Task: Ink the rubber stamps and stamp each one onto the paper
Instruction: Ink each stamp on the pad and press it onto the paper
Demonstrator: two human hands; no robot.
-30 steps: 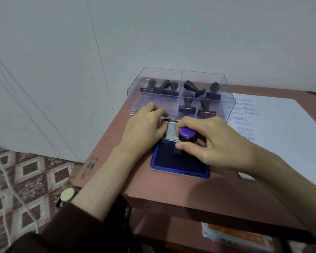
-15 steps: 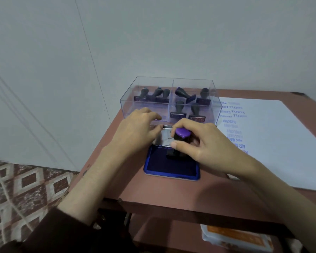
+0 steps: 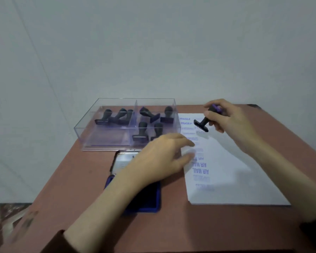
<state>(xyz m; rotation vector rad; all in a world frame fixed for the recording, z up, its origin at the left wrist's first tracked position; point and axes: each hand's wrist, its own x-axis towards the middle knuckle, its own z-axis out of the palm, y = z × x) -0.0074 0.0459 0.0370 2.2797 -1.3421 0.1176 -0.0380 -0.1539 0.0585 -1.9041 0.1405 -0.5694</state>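
Right hand point(image 3: 228, 118) pinches handle of small black purple-capped rubber stamp point(image 3: 203, 123), tilted above far-left corner of white paper sheet point(image 3: 235, 170). Left hand point(image 3: 162, 157) loose, holding nothing, probably hovering near its left edge. Stamp light, rigid; hold by handle.

A plain, pale grey wall point(image 3: 153, 42) fills the upper half of the view. Below it stands a reddish-brown table point(image 3: 171, 225), and a patterned tile floor point(image 3: 0, 216) shows at the lower left.

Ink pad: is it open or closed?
Open. The ink pad has its lid flipped back toward the clear box, baring the dark blue ink.
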